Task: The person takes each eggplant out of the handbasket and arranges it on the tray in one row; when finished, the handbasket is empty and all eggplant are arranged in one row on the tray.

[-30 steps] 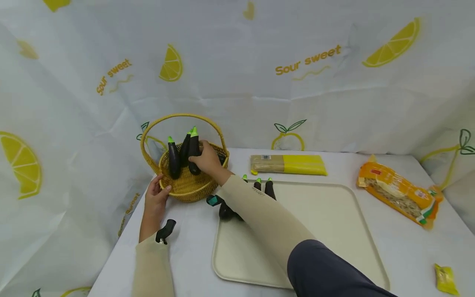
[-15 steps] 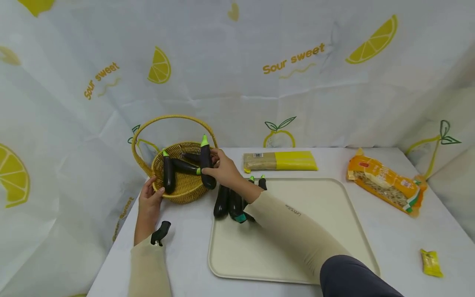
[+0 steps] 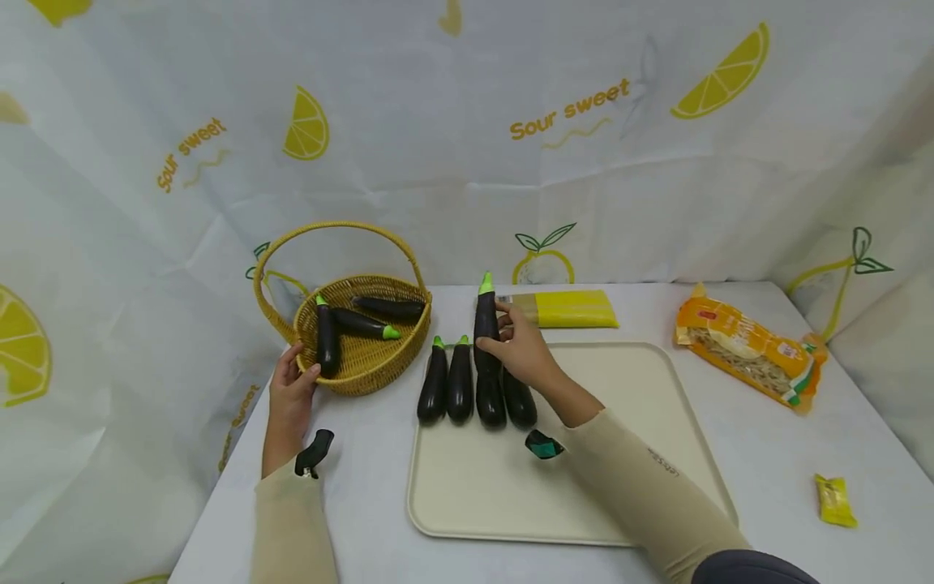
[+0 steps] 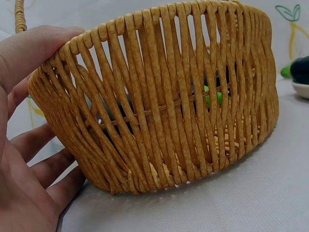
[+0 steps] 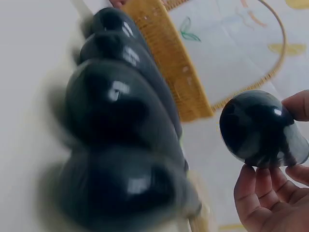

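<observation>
A glossy, green-capped black eggplant [image 3: 485,323] is grasped by the right hand [image 3: 529,350] near four others [image 3: 433,385] on the beige rectangular tray [image 3: 503,495]; the yellow wicker basket [image 3: 375,375] is gripped by the left hand [image 3: 291,396]. Basket-to-tray transfer seems in hand; lowering into line is probably called for.

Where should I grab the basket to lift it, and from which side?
Probably the top of the handle, coming from above: it arches high over the basket and no hand is on it. The left hand holds just one side of the basket, so lifting only there might tip it and roll the three eggplants inside.
</observation>
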A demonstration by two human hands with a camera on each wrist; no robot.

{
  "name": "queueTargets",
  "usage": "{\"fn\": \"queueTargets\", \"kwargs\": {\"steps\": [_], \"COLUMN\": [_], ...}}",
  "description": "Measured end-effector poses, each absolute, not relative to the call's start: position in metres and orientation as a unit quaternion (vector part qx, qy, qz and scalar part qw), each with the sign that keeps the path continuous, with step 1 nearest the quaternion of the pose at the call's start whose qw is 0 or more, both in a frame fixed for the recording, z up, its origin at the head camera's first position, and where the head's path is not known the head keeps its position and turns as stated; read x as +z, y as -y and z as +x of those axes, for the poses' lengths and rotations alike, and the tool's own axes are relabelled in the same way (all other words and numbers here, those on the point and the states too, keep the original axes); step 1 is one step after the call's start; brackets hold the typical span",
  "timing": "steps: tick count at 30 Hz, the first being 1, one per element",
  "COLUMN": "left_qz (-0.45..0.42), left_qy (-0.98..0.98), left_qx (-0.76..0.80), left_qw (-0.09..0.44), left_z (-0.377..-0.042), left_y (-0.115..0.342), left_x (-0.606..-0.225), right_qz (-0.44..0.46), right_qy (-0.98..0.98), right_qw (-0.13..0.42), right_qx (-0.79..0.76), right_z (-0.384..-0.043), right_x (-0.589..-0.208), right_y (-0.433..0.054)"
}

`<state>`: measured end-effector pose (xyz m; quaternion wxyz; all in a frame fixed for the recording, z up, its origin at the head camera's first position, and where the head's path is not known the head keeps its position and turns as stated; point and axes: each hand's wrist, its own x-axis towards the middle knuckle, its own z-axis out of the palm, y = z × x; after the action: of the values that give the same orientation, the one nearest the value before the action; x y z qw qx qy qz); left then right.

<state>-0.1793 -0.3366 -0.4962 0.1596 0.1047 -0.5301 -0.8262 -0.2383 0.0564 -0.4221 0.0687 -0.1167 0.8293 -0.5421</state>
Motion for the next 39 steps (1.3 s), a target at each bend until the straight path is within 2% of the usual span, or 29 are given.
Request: {"fn": "queueTargets", "kwargs": {"steps": [7, 11, 22, 39], "left_qz": [0.111, 0.112, 0.116, 0.121], "left_qy": [0.540, 0.537, 0.540, 0.535], "left_qx": [-0.819, -0.822, -0.819, -0.823], "left_qw": [0.160, 0.156, 0.158, 0.151], "left_z": [-0.180, -0.181, -0.181, -0.181], "left_y": [0.336, 0.336, 0.337, 0.337], "left_x": [-0.497, -0.497, -0.497, -0.495], "right_qz": [-0.057, -0.039, -0.064, -0.093], "right_qy": [-0.855, -0.868, -0.906, -0.926], "right_qw": [0.066, 0.092, 0.151, 0.121], "right_qx": [-0.512, -0.487, -0.389, -0.345], "right_z": [-0.220, -0.210, -0.203, -0.213], "right_x": [-0.442, -0.457, -0.469, -0.457], "right_y": [-0.107, -0.127, -0.137, -0.144]}}
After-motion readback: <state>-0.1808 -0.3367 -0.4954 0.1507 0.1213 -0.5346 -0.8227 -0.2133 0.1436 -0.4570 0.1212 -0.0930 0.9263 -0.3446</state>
